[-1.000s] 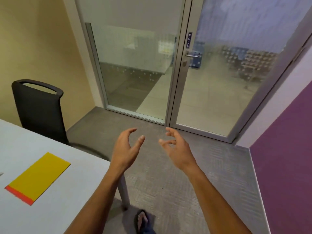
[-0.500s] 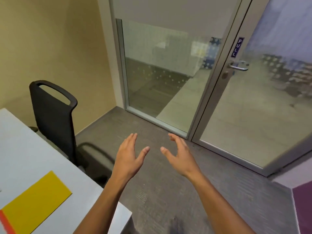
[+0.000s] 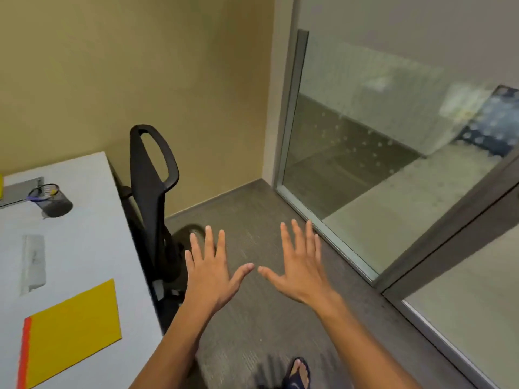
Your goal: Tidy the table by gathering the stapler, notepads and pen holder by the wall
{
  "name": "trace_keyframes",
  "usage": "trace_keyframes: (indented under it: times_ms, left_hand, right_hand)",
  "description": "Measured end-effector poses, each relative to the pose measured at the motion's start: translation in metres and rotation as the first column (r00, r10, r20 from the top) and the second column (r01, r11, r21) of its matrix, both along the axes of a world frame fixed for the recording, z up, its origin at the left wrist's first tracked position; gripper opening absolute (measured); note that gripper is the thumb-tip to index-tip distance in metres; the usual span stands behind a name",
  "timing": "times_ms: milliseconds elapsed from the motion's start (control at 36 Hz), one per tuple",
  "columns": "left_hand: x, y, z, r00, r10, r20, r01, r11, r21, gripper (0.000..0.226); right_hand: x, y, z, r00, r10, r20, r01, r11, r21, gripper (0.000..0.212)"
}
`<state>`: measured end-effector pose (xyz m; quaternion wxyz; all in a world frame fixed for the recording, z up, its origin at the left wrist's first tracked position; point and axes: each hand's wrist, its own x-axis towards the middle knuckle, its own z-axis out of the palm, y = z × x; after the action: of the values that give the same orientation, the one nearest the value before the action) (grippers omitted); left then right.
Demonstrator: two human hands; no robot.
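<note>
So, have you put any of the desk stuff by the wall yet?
Nothing looks gathered yet. Both hands, left and right, are spread open over the floor with nothing in their grip. The pen holder stands near the wall end of the table, but the yellow notepad lies near the front, apart from it. A pale, blurred object lies between them. All the gathering is left.

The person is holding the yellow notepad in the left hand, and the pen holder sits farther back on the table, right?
Not quite. The head view shows the left hand holding nothing, fingers spread over the floor. The yellow notepad lies flat on the table. The pen holder does sit farther back on it.
</note>
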<state>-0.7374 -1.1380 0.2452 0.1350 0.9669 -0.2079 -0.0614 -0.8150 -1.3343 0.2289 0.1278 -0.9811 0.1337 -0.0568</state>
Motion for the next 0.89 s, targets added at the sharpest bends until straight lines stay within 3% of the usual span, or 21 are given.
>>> trace_keyframes:
  times_ms: [167,278,333,444,528,639,889]
  left_hand:
    - [0.026,-0.018,-0.007,0.976,0.217,0.011,-0.217,0.976,-0.017,0.110]
    - [0.029,-0.011,-0.010,0.924,0.382,-0.025,-0.382,0.918,-0.109,0.104]
    - [0.025,-0.001,-0.012,0.869,0.486,-0.089,-0.491,0.831,-0.262,0.099]
    - [0.023,0.018,-0.009,0.714,0.649,-0.262,-0.652,0.480,-0.587,0.087]
    - [0.027,0.037,-0.008,0.637,0.741,-0.212,-0.678,0.409,-0.611,0.077]
    - [0.040,0.064,-0.015,0.588,0.782,-0.208,-0.703,0.365,-0.611,0.079]
    - [0.095,0.149,-0.056,0.496,0.817,-0.294,-0.789,0.283,-0.545,0.084]
  right_hand:
    - [0.065,-0.033,0.000,0.975,0.221,0.011,-0.221,0.975,0.022,0.111]
    - [0.102,-0.029,0.009,0.920,0.393,-0.005,-0.387,0.909,0.155,0.107]
    - [0.117,-0.016,0.015,0.886,0.462,0.029,-0.453,0.853,0.258,0.103]
    - [0.145,0.019,0.019,0.833,0.544,0.095,-0.490,0.649,0.582,0.097]
    - [0.164,0.050,0.017,0.794,0.598,0.111,-0.472,0.491,0.732,0.092]
    - [0.193,0.092,0.009,0.724,0.678,0.123,-0.527,0.429,0.734,0.091]
    - [0.270,0.194,-0.009,0.549,0.835,0.042,-0.679,0.416,0.605,0.091]
